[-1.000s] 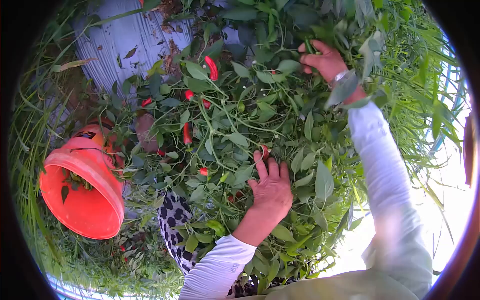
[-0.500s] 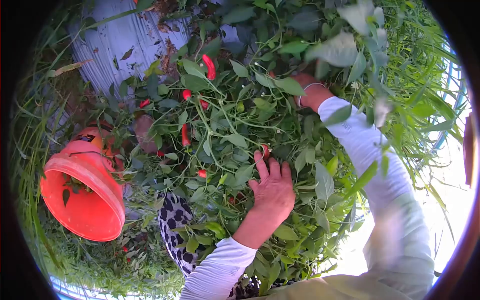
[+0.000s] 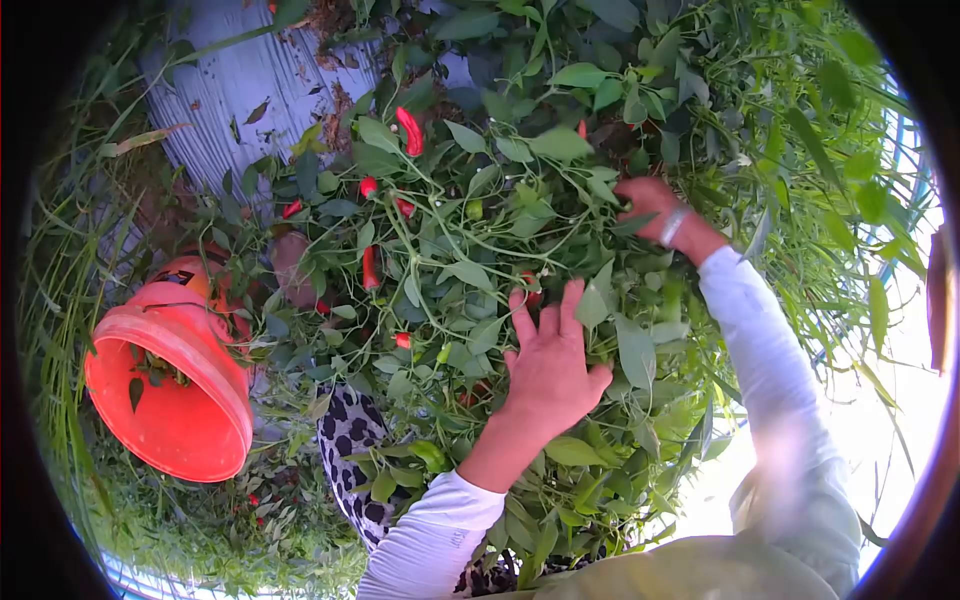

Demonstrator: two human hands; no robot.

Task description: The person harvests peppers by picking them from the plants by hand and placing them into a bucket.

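Observation:
Bushy pepper plants (image 3: 450, 230) fill the middle, with several red peppers on them, among them a long one (image 3: 409, 131) near the top and another (image 3: 370, 268) lower down. My left hand (image 3: 550, 370) rests on the foliage with its fingers apart, just below a red pepper (image 3: 531, 290) partly hidden by leaves. Farther up and right, my right hand (image 3: 652, 208) reaches in among the leaves, a band at its wrist. Its fingers are bent and partly covered by leaves, so what they hold, if anything, is hidden.
An orange-red bucket (image 3: 170, 390) lies tilted at the left, its mouth facing me, with some green stuff inside. Pale plastic sheeting (image 3: 240, 100) covers ground at the upper left. Tall grass (image 3: 800, 200) stands on the right. Spotted cloth (image 3: 350, 450) shows below the plants.
My right hand has moved down from the upper leaves, where it held green peppers a second ago. My left hand has shifted slightly and its fingers have spread wider.

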